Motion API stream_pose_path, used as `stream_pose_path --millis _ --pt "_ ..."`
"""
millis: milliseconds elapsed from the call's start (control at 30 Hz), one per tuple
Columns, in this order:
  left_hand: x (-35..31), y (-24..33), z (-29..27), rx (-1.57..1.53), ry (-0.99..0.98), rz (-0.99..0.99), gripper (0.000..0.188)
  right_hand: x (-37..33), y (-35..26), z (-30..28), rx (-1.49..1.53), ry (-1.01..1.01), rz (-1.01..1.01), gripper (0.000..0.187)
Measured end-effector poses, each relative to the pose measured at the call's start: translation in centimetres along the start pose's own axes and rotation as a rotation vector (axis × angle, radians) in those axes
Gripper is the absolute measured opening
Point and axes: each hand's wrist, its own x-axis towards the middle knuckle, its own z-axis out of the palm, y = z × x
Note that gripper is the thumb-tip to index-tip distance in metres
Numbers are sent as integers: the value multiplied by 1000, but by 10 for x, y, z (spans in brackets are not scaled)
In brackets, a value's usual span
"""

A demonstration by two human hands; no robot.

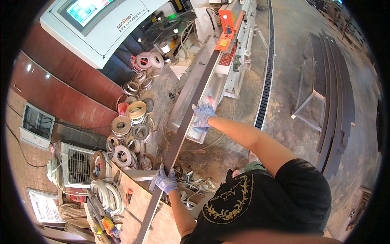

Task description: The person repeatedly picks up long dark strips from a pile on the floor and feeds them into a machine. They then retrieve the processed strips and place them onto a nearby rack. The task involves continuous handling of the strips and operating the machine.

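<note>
A long dark board (179, 140) slants from the lower left of the frame to an orange machine part (230, 17) at top centre, the gloved left hand (165, 181) clasping it below centre and the gloved right hand (203, 114) resting flat, fingers spread, along its edge mid-frame.

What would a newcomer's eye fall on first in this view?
Likely the long, narrow dark-brown board slanting up the middle toward the bright orange machine part, the pale-gloved left hand low on it and the pale-gloved right hand farther up. Next, the heap of round white and tan coiled rolls left of centre, and the long, flat, dark planks at the right.
</note>
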Motion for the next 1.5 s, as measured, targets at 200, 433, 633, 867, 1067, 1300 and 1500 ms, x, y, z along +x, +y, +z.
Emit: stream_pose_path --millis 200,433,633,867,1067,1300,1500 --pt "1 5 -1 12 -3 -5 58 3 3 -3 -23 -38 -6 106" --pt "2 7 1 2 4 -4 57 5 6 -6 -28 -46 -15 106" --pt "3 11 2 24 -2 -6 57 6 8 -10 -32 -55 -10 107" --pt "5 17 2 39 -7 -27 56 8 10 -11 -38 -59 2 106" --pt "6 20 3 32 -10 -23 55 11 12 -13 -53 -81 8 106" --pt "7 22 2 -4 -27 -29 56 12 15 -15 -53 -95 9 107" --pt "9 23 6 8 -15 -25 56 12 17 -18 -50 -87 3 108"
